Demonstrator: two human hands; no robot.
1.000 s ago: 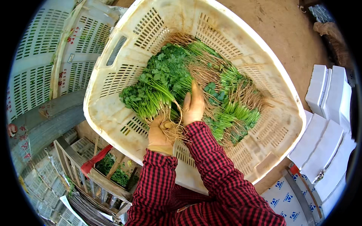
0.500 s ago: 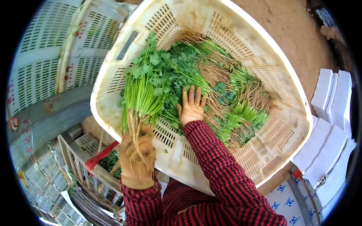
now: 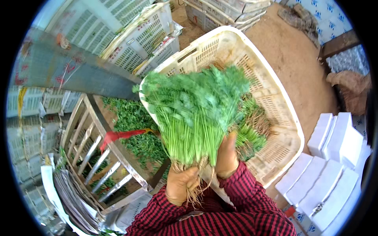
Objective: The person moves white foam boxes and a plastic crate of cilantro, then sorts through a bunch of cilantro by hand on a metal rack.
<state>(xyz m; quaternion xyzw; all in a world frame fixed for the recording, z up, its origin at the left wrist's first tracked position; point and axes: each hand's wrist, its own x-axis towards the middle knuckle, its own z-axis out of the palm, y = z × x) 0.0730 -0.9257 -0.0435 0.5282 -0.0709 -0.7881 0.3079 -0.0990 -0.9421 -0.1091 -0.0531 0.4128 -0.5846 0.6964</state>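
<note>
L grip w/ herbs, R grip touching.

Left grip low and fist-like — right grip slightly higher, upright — forearms convergent from below.

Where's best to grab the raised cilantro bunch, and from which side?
Cilantro bunch: probably the lower stems just above the roots, coming from the root end nearest the wearer. The bunch narrows there, while the leaves fan wide beyond. The left hand grips that end.
</note>
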